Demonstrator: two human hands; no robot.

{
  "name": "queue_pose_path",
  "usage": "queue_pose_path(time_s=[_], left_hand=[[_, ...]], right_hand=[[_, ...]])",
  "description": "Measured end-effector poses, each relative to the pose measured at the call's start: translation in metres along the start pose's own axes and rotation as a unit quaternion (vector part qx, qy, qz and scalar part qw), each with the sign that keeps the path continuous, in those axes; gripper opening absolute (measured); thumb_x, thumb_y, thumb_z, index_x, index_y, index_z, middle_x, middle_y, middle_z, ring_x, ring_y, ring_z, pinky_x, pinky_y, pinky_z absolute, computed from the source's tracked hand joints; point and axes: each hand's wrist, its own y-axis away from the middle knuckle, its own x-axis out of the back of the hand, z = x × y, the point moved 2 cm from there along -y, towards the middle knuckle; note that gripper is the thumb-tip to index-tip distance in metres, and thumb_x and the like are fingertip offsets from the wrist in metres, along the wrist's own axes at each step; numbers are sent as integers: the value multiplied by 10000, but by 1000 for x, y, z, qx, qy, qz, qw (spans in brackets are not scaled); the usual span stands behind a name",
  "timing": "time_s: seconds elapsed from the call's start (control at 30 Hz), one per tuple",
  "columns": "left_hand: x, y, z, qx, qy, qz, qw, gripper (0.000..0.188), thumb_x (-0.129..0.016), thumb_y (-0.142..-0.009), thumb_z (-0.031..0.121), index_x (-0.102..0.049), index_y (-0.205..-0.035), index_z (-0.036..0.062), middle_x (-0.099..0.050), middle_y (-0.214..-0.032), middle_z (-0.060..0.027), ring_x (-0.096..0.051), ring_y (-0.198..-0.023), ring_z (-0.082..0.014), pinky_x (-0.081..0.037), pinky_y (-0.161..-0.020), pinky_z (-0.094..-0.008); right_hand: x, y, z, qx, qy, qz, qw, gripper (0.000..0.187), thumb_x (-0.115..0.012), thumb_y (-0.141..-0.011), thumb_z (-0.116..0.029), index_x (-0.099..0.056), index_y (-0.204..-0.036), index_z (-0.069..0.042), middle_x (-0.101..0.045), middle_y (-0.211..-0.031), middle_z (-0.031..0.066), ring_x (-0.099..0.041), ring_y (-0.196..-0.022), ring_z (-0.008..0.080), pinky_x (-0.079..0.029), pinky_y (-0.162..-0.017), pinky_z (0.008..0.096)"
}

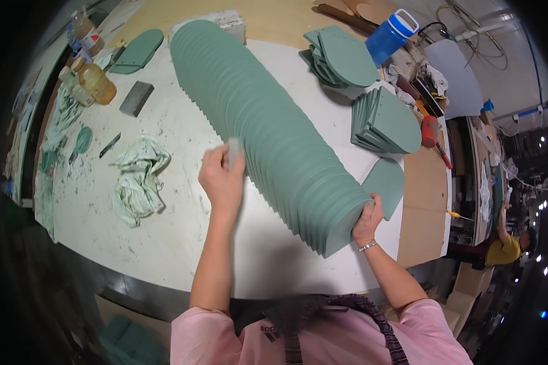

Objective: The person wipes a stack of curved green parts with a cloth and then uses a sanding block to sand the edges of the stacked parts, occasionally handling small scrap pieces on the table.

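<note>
A long overlapping row of green round-ended panels runs slantwise across the white table, from the far left down toward me. My left hand is at the left side of the row, about midway along. Its fingers pinch a small pale, flat piece, slightly blurred, whose exact kind I cannot make out. At the near end of the row, my right hand grips the edge of the nearest panel, thumb on its face. Its other fingers are mostly hidden behind the panel. One loose green panel lies flat just beyond that hand.
Two stacks of green panels, one farther and one nearer, stand right. A stained cloth, a dark block and bottles lie left. A blue jug and red mallet sit right. Another person stands far right.
</note>
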Motion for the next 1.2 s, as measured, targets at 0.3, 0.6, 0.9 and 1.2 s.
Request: queue_pose_path(time_s=[0.3,0.6,0.9,1.2], left_hand=[[5,-17,-11,-231,-16,10,973,268,-742,-765,59,-721,-1030,25,-552,-790,-78,-538,-665,-186,-448,-592,-298],[-5,-37,12,-300,-21,-25,953,282,-757,-752,89,-719,-1024,23,-557,-799,-80,-557,-698,-224,-466,-626,-338],[-9,-85,62,-347,-102,-50,931,241,-742,-770,140,-740,-1008,102,-564,-820,-56,-585,-803,-246,-484,-695,-354],[26,-65,25,-223,-48,-75,971,232,-744,-769,134,-728,-990,64,-591,-804,-74,-597,-695,-230,-488,-631,-335]], right_hand=[[-2,-1,-5,30,30,5,999,572,-392,-969,-535,-539,-956,18,-512,-679,152,-527,-629,259,-425,-611,384],[-4,-4,-11,40,39,24,998,565,-379,-962,-530,-524,-927,15,-490,-663,176,-518,-614,299,-414,-610,404],[-8,-1,-8,11,28,5,1000,589,-373,-956,-554,-529,-925,13,-486,-662,185,-526,-622,322,-410,-607,420],[-3,-3,-12,16,46,22,999,600,-365,-955,-560,-536,-911,13,-513,-680,215,-538,-638,379,-423,-619,438]])
